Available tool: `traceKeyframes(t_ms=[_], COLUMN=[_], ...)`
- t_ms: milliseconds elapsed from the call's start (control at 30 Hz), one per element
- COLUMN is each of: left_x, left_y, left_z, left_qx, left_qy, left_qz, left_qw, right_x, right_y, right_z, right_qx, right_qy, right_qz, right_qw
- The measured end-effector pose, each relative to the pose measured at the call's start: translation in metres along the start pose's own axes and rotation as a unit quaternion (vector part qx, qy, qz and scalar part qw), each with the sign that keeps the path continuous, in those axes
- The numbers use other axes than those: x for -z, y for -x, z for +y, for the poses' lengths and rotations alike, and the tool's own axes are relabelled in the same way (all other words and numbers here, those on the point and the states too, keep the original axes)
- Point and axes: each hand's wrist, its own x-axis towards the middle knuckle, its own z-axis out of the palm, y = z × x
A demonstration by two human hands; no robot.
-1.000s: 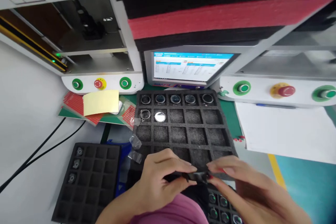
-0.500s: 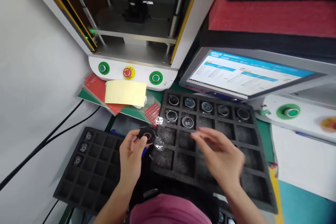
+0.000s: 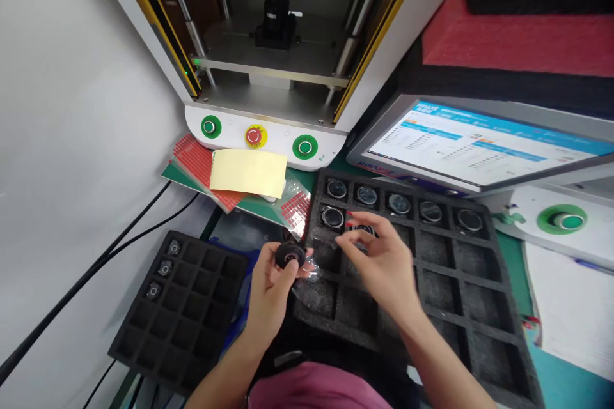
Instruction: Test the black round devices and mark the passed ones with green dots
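Far left, two black cables [image 3: 119, 230] trail across the white tabletop [image 3: 62, 160]. Near them sits a small black foam tray [image 3: 180, 310], three little parts tucked into its left column. Beyond it, a yellow sheet [image 3: 248, 172] lies on red-gridded pads, right in front of the white machine [image 3: 266, 131] with its two green buttons and one red-on-yellow stop button. Now the left hand [image 3: 268, 291]: fingers pinched shut around a small round black disc [image 3: 290, 256], held up just off the left edge of the big foam tray [image 3: 484, 307], with a bit of clear film [image 3: 311, 266] beside it. The right hand [image 3: 381, 262] floats over that big tray, fingers loosely curled and spread, nothing in its grip, fingertips close to a round part in the second row. Seven round parts fill the tray's far pockets. Far right, a tilted screen [image 3: 474, 147] glows blue and white, and another green button [image 3: 561, 219] sits beyond.
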Motion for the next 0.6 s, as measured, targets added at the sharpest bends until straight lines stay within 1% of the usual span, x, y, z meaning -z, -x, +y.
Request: traceKeyframes(t_ms=[67, 133, 233, 300, 367, 500, 600], left_x=[-0.005, -0.011, -0.018, -0.023, -0.026, -0.027, -0.027], left_y=[0.002, 0.004, 0.007, 0.009, 0.013, 0.02, 0.023], left_z=[0.003, 0.003, -0.002, -0.006, -0.008, -0.006, 0.0], left_qx=[0.013, 0.032, 0.071, 0.086, 0.083, 0.042, 0.009], left_qy=[0.007, -0.01, -0.031, -0.017, -0.022, -0.108, -0.173], left_qz=[-0.025, -0.061, -0.107, -0.129, -0.148, -0.172, -0.188], left_qw=[1.0, 0.998, 0.991, 0.988, 0.985, 0.978, 0.967], right_x=[0.015, 0.026, 0.033, 0.034, 0.036, 0.041, 0.045], right_y=[0.014, 0.028, 0.043, 0.048, 0.05, 0.048, 0.045], right_z=[-0.018, -0.031, -0.037, -0.035, -0.033, -0.031, -0.033], right_qx=[0.0, -0.011, -0.032, -0.042, -0.046, -0.057, -0.057], right_qy=[-0.073, -0.147, -0.196, -0.196, -0.175, -0.105, -0.075], right_qz=[-0.026, -0.066, -0.108, -0.123, -0.134, -0.152, -0.15], right_qw=[0.997, 0.987, 0.974, 0.972, 0.974, 0.981, 0.984])
